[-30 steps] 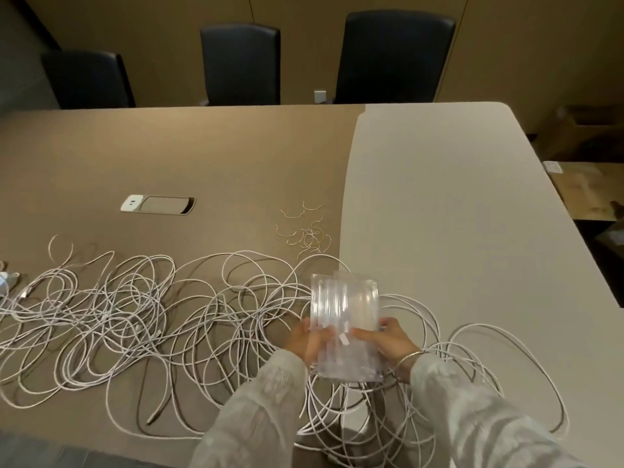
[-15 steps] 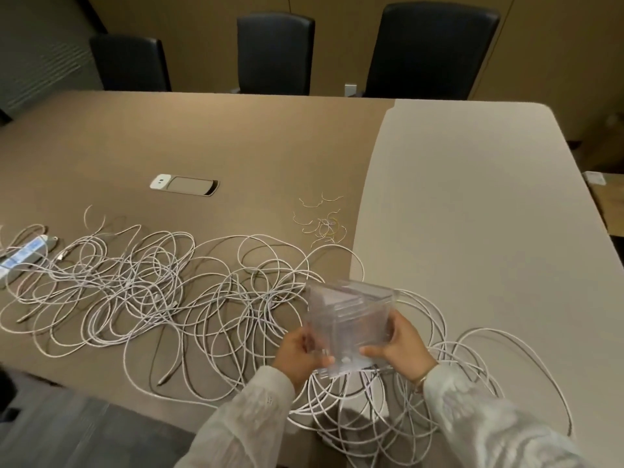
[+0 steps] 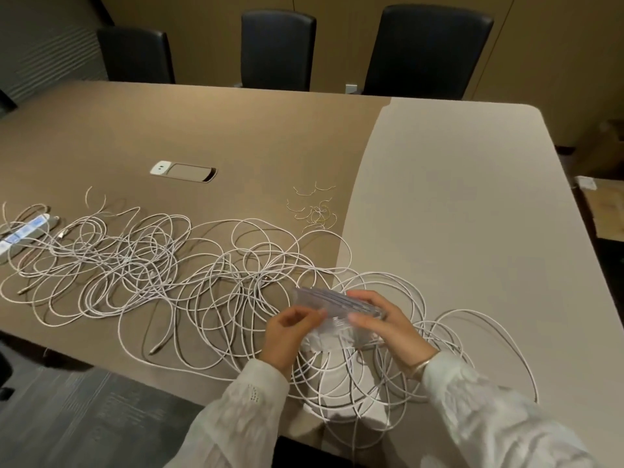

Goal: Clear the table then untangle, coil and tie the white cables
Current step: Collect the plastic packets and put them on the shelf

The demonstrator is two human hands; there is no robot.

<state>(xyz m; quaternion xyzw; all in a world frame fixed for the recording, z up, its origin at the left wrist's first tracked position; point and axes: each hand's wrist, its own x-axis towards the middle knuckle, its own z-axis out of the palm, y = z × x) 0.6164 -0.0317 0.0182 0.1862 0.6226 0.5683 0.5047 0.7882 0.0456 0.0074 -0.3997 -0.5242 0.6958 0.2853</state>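
Head view: both hands hold one stack of clear plastic packaging (image 3: 337,310) above the tangled white cables (image 3: 175,275) sprawling over the brown table (image 3: 236,130). The left hand (image 3: 290,336) pinches its near edge; the right hand (image 3: 388,325) curls round its right end. Three black chairs (image 3: 427,50) stand behind. A heap of loose twist ties (image 3: 315,211), too tangled to count, lies beyond the cables.

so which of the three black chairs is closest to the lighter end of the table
The right-hand chair, the largest in view. It stands behind the seam with the pale table section; the other two face brown.
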